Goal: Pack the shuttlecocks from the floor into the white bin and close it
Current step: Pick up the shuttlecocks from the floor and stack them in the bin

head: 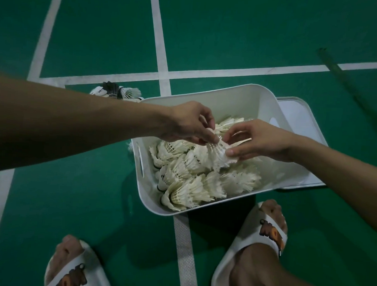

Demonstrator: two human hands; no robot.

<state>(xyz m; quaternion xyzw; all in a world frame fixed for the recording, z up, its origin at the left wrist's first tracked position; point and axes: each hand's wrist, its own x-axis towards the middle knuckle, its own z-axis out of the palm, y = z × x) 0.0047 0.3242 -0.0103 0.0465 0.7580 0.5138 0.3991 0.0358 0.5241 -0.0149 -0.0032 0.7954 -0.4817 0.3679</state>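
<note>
Green court flooring crossed by white lines fills the frame. At centre sits the white bin, open, with its lid lying flat just behind it toward the right. Feathered shuttlecocks are heaped inside the bin, and a few loose shuttlecocks lie on the floor just beyond its upper-left corner.

Both hands meet above the heap. The left hand, fingers curled, pinches the upper end of a nested shuttlecock stack. The right hand pinches the feathered skirt between thumb and fingers.

A dark pole lies at the upper right. Two feet in white slippers stand along the bottom edge.
</note>
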